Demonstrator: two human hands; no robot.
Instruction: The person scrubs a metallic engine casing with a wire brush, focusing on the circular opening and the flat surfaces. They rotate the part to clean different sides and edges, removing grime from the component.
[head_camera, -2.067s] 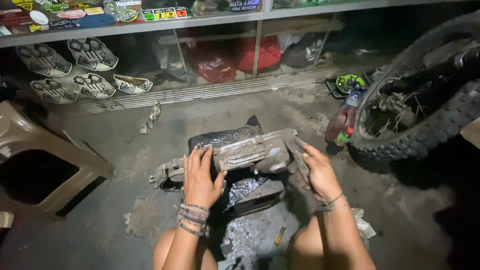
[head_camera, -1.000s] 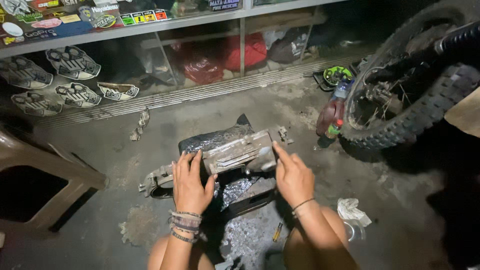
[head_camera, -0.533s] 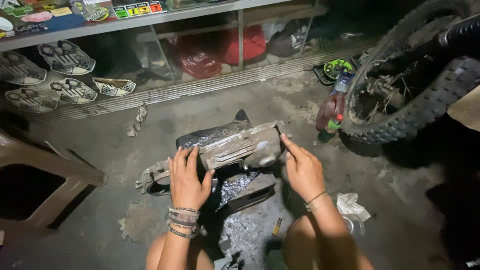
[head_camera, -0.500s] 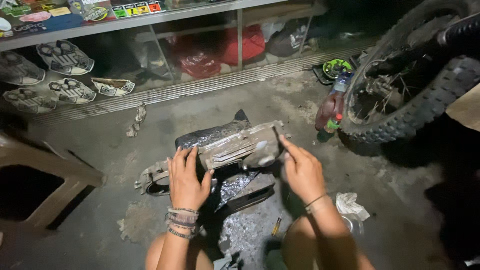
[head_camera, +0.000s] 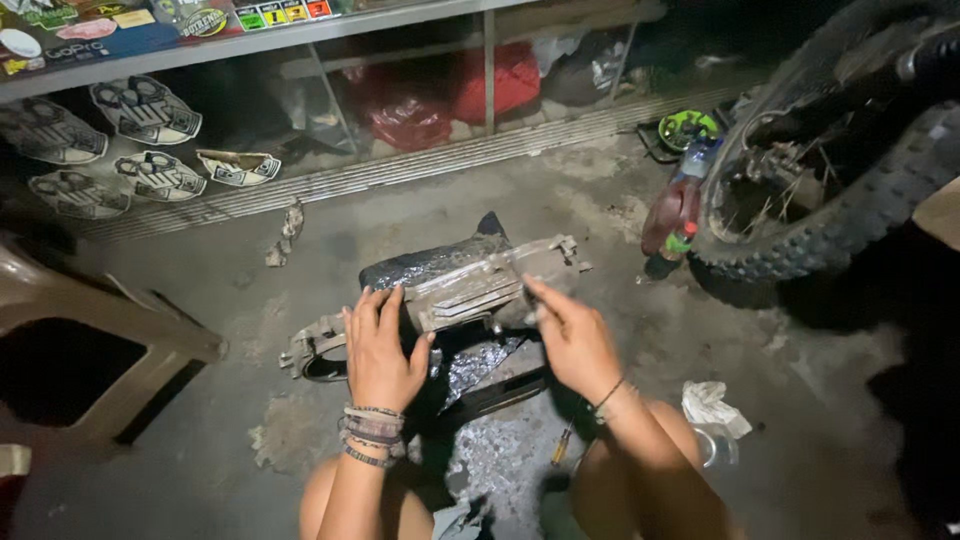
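Observation:
A grey metal engine cover (head_camera: 487, 286) lies across a dark, oily block (head_camera: 470, 350) on the concrete floor. My left hand (head_camera: 380, 345) rests flat with fingers spread against the cover's left end. My right hand (head_camera: 572, 335) is at the cover's right side, fingers stretched toward its front edge and touching it. Bracelets circle my left wrist, and a thin band my right. Both my knees show at the bottom of the head view.
A knobbly motorcycle tyre (head_camera: 830, 200) stands at the right, with a red bottle (head_camera: 672, 212) beside it. A brown plastic stool (head_camera: 90, 350) lies at the left. A crumpled rag (head_camera: 712, 405) and a small screwdriver (head_camera: 562, 442) are near my right knee. A stickered glass shelf unit (head_camera: 300, 90) runs along the back.
My right hand has moved from the cover's right end to its front edge. The left hand has stayed on the left end. The view shifted slightly.

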